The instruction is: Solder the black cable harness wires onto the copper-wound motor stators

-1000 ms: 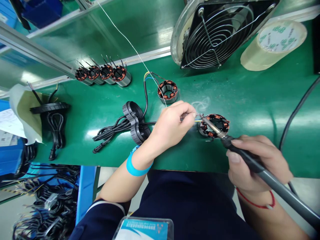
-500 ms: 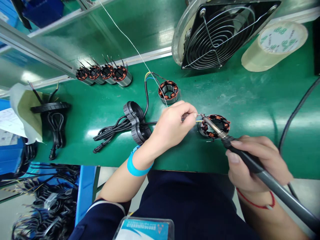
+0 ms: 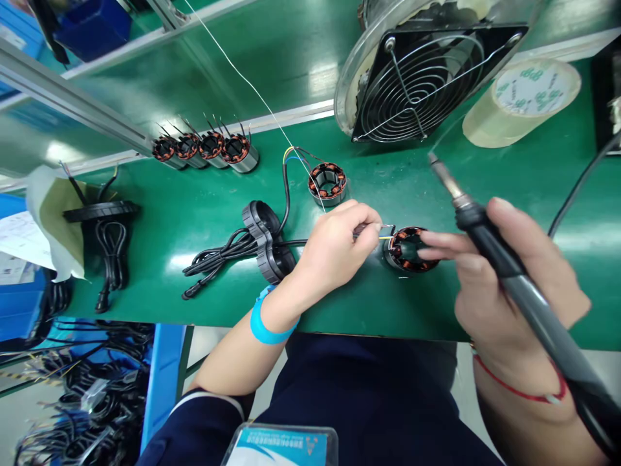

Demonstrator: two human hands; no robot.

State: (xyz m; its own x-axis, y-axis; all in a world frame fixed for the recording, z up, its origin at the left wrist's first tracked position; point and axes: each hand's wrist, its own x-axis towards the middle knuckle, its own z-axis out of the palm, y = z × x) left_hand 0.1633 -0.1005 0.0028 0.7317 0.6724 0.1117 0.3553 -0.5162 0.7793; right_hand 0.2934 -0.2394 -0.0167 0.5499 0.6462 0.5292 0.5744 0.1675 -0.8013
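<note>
My left hand (image 3: 339, 243) is closed in a pinch on a thin solder wire (image 3: 230, 61), whose strand comes down from the upper left. Thin lead ends stick out past its fingertips toward a copper-wound stator (image 3: 394, 257). A yellow lead (image 3: 385, 237) reaches that stator's left edge. In my right hand (image 3: 524, 291) is a soldering iron (image 3: 453, 188), its tip raised up and left, apart from the stator. Two extended fingers of this hand are at the stator's right rim. A second stator (image 3: 327, 197) stands just beyond my left hand, with coloured leads behind it.
A black cable (image 3: 228, 244) with round caps (image 3: 266, 243) lies left of my left hand. Several stators (image 3: 240, 158) line the back edge. A fan (image 3: 412, 90) and a tape roll (image 3: 524, 103) stand at the back right. A blue bin (image 3: 162, 375) of cables sits lower left.
The soldering iron has lifted off the stator's left side, its tip swinging up and right. Fingers of my right hand have come to the stator's rim. My left hand stays nearly in place.
</note>
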